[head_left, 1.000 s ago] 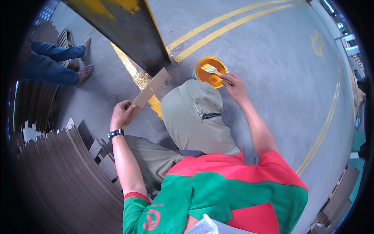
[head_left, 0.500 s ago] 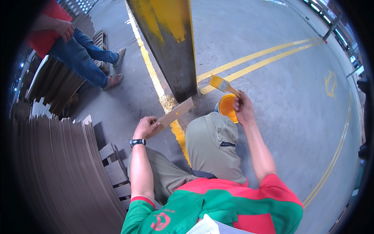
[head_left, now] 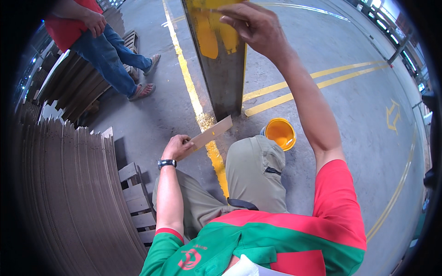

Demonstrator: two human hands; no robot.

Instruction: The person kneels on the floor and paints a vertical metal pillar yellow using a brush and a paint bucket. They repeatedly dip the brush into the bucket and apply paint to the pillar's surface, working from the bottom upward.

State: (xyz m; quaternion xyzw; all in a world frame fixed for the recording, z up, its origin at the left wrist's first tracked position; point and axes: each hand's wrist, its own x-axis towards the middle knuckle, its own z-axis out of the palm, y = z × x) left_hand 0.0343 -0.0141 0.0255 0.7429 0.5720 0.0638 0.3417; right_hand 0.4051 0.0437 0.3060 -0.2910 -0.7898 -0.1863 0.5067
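Observation:
My right hand is raised at the top, fingers closed around a paintbrush. The brush is smeared against yellow paint on the upper part of a steel column; whether its bristles touch is hard to see. Below, the column is dark bare metal. In my left hand, low near the column's foot, is a flat strip of cardboard with a yellow paint spot. It slants up to the right over the floor line. An open paint bucket, yellow inside, stands right of my knee.
A yellow floor line runs past the column, and two more lines lead off right. Stacked cardboard sheets and a wooden pallet are at my left. Another person in jeans and sandals stands far left.
My right hand has moved up from beside the bucket to the upper column with the paintbrush. The left hand still holds the cardboard strip. The view has shifted slightly.

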